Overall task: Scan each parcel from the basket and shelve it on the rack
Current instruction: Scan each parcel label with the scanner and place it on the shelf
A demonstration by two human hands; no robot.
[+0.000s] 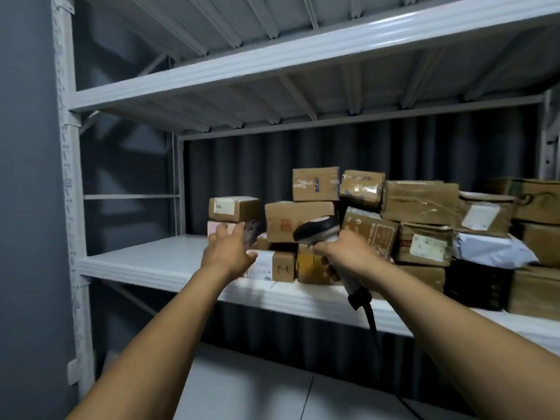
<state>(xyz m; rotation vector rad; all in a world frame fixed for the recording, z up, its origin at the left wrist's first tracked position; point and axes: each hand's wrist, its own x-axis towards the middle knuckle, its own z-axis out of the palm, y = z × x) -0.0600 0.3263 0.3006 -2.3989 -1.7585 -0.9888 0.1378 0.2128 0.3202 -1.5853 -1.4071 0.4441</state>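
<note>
Your right hand (342,253) is clenched round the scanner (318,230), while your left hand (230,253) - fingers stretched, not curled - touches the pink parcel (214,228) under a brown box (235,209) on the rack (65,177) shelf (157,262). This looks like the shelving step - next, ease that hand away without tipping the pile, then fetch another parcel from the basket, which is out of view.

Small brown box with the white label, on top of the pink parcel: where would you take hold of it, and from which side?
Likely its left end, thumb on top, coming from the front-left. The small brown box lies flat on the pink parcel with nothing on it; the shelf left of it is bare, while its right end sits close to the next stack.
</note>
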